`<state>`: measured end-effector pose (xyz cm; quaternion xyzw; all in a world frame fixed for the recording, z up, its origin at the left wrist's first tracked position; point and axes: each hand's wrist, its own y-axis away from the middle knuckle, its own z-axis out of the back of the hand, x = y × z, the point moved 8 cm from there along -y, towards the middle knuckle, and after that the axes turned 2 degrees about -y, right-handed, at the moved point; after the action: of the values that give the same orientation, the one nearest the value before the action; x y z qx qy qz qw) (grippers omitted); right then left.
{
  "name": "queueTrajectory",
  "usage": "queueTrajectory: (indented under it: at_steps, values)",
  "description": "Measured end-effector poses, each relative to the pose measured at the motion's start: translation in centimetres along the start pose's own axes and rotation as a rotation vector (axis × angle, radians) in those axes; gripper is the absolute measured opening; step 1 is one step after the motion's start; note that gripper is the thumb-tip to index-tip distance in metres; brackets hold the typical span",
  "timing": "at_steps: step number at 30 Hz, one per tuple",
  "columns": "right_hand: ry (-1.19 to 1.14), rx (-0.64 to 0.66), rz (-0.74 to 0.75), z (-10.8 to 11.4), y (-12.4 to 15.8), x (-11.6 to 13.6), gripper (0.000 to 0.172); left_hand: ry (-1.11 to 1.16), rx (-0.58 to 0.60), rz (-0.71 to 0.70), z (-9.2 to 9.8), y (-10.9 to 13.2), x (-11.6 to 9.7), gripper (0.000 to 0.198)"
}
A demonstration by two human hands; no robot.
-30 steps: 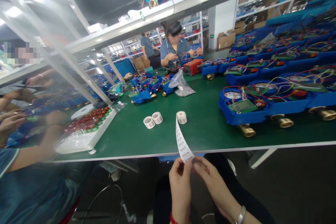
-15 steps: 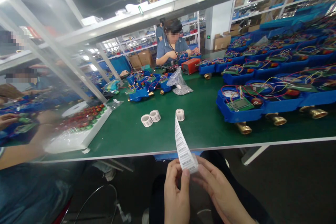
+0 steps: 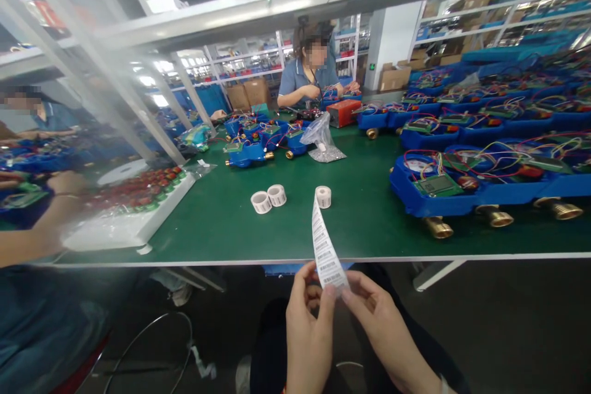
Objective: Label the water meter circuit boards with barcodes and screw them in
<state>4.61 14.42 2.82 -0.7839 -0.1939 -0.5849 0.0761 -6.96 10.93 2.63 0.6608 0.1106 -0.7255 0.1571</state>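
Note:
A strip of white barcode labels (image 3: 325,252) runs from a label roll (image 3: 324,197) on the green table down to my hands at the table's front edge. My left hand (image 3: 310,320) pinches the near end of the strip between thumb and fingers. On the other side, my right hand (image 3: 376,314) has its thumb and fingertips closed on the same end. To the left of the unrolling roll, two more label rolls (image 3: 261,202) lie touching each other.
Blue meter housings (image 3: 434,188) with wires and brass fittings line the right side. A white foam tray (image 3: 152,215) of red and green parts sits left, beside a co-worker's arm (image 3: 32,240). Farther back are a bag of small parts (image 3: 325,151), an orange box (image 3: 344,112) and another person (image 3: 300,83).
The view has shifted slightly. My right thumb has come closer to my left thumb at the strip's end. At the left, the co-worker's arm has moved toward the foam tray.

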Motion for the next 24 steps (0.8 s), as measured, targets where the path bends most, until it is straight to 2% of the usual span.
queueTrajectory:
  at_steps: [5, 8, 10, 12, 14, 18, 21, 24]
  values:
    - [0.095, -0.009, 0.057, 0.2, -0.4, 0.5, 0.023, -0.208, 0.01, -0.12, 0.0, -0.1, -1.8, 0.02]
    - [0.217, -0.112, 0.135, 1.6, -0.6, 1.0, 0.026, -0.224, -0.014, -0.202, 0.1, -0.2, -2.6, 0.016]
    - [0.247, -0.186, 0.135, 2.7, -0.6, 1.2, 0.03, -0.217, -0.037, -0.236, 0.2, -0.3, -2.8, 0.015]
    - [0.248, -0.19, 0.089, 3.0, -0.8, 1.2, 0.031, -0.211, -0.059, -0.249, 0.4, -0.3, -2.9, 0.015]
    - [0.217, -0.125, 0.003, 2.7, -1.1, 0.8, 0.036, -0.218, -0.09, -0.261, 0.7, -0.3, -2.9, 0.014]
    - [-0.049, 0.016, -0.217, 1.5, -1.9, -0.4, 0.045, -0.25, -0.129, -0.328, 1.0, -0.1, -3.5, 0.011]
    - [-0.196, 0.039, -0.294, 1.1, -2.5, -0.5, 0.045, -0.287, -0.107, -0.399, 0.6, 0.0, -4.0, 0.011]
    - [-0.246, 0.035, -0.331, 0.8, -3.0, -0.4, 0.043, -0.314, -0.097, -0.422, 0.3, 0.1, -4.3, 0.011]
